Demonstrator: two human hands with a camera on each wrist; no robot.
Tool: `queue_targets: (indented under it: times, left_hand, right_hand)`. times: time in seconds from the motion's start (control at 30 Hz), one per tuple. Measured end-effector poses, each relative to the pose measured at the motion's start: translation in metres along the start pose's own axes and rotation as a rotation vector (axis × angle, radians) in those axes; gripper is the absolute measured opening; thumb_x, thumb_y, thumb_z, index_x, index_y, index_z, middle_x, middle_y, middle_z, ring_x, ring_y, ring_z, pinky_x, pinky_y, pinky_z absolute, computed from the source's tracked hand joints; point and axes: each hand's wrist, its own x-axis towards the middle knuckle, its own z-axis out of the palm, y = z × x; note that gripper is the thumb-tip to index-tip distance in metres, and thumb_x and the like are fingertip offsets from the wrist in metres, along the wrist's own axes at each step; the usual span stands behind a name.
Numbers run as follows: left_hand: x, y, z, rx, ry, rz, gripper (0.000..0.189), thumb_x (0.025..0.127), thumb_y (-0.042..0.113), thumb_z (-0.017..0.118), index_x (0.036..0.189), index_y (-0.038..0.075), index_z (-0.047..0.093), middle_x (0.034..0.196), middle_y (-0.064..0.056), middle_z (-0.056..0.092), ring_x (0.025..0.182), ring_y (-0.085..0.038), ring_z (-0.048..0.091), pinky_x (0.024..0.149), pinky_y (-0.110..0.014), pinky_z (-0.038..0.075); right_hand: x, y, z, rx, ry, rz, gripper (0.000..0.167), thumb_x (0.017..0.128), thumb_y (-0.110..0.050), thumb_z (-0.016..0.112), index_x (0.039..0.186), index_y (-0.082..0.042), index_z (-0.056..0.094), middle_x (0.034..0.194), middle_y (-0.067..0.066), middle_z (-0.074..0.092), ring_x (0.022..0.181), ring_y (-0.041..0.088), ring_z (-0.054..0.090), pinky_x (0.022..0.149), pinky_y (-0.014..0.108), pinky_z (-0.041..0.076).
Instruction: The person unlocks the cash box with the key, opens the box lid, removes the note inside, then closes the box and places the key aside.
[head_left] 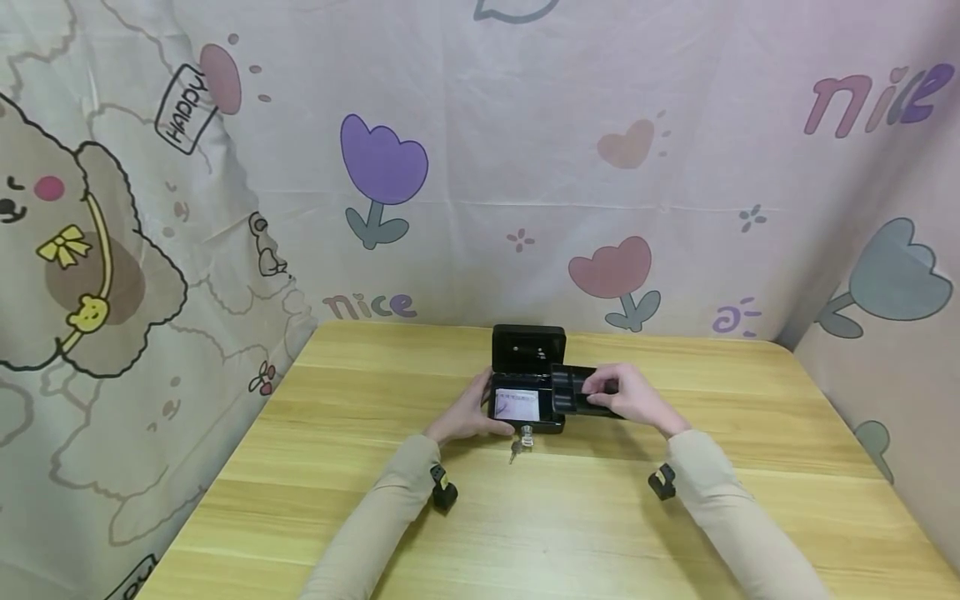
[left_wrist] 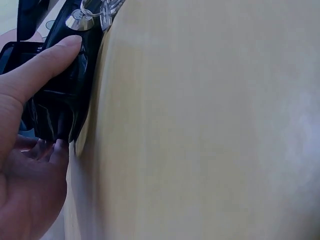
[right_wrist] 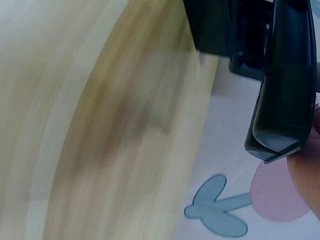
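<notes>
A small black cash box (head_left: 553, 427) stands on the table, its lid (head_left: 528, 350) raised at the back. Inside lies a printed paper (head_left: 517, 405), pale with purplish print. My left hand (head_left: 472, 412) grips the box's left side; the left wrist view shows the thumb (left_wrist: 52, 60) over the top edge and fingertips against the side. With my right hand (head_left: 630, 393) I hold a black compartment tray (head_left: 564, 392), raised beside the box and overlapping its right edge in the head view. In the right wrist view the tray (right_wrist: 287, 95) hides most of that hand.
A key (head_left: 516, 450) with a clear tag (head_left: 527, 437) hangs at the box's front. Wood-grain table (head_left: 540, 533) surrounds the box, and a printed cloth (head_left: 495, 167) rises behind its far edge. Small black devices are strapped at both wrists.
</notes>
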Motion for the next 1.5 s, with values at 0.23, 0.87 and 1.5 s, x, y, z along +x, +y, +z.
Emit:
queue_targets:
  times: [0.23,0.87,1.5]
  left_hand:
    - [0.000,-0.002,0.001,-0.006,0.004,-0.013,0.121,0.075,0.011,0.089,0.161,0.000,0.004,0.168,-0.024,0.011,0.154,-0.039,0.024,0.129,-0.046,0.023]
    - [0.000,-0.002,0.001,0.026,0.012,-0.018,0.123,0.074,0.016,0.090,0.161,0.000,0.004,0.168,-0.024,0.011,0.153,-0.042,0.026,0.128,-0.048,0.024]
    - [-0.001,-0.001,0.001,0.014,0.013,-0.038,0.123,0.074,0.015,0.090,0.161,-0.001,0.004,0.168,-0.024,0.011,0.154,-0.040,0.025,0.129,-0.048,0.023]
  right_hand:
    - [-0.008,0.017,-0.012,0.014,0.009,0.023,0.010,0.081,0.006,0.077,0.087,-0.001,0.076,0.079,0.006,0.070,0.072,0.000,0.057,0.066,0.018,0.052]
    - [-0.012,0.053,-0.012,0.006,0.008,0.106,0.011,0.078,0.010,0.075,0.086,0.002,0.075,0.080,0.015,0.071,0.069,0.002,0.058,0.064,0.017,0.052]
    - [-0.005,0.061,-0.009,-0.036,-0.061,0.133,0.009,0.077,0.010,0.074,0.083,0.003,0.074,0.083,0.015,0.074,0.071,0.007,0.059,0.063,0.017,0.051]
